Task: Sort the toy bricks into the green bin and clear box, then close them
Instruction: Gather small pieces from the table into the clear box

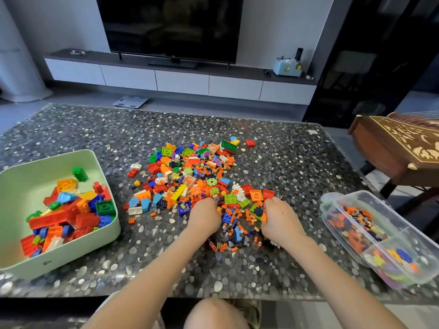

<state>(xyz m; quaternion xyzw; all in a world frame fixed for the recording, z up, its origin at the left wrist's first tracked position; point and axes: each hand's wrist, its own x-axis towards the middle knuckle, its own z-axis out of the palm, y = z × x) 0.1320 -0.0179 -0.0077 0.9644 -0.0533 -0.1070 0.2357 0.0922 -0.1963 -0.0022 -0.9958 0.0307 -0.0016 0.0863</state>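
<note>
Partly sorted: the pale green plastic bin (104,162) and the clear plastic box (332,224) both hold bricks, both unclosed. A mixed pile of colourful toy bricks (190,176) lies between them. The left hand (205,216) and right hand (280,219) dig in, fingers curled, but whether they grasp any, I cannot tell.

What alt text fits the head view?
Two hands, left and right, curl into the near edge of a brick pile on a pebble-patterned table. An open green bin at left holds big bricks. An open clear box at right holds small pieces.
</note>
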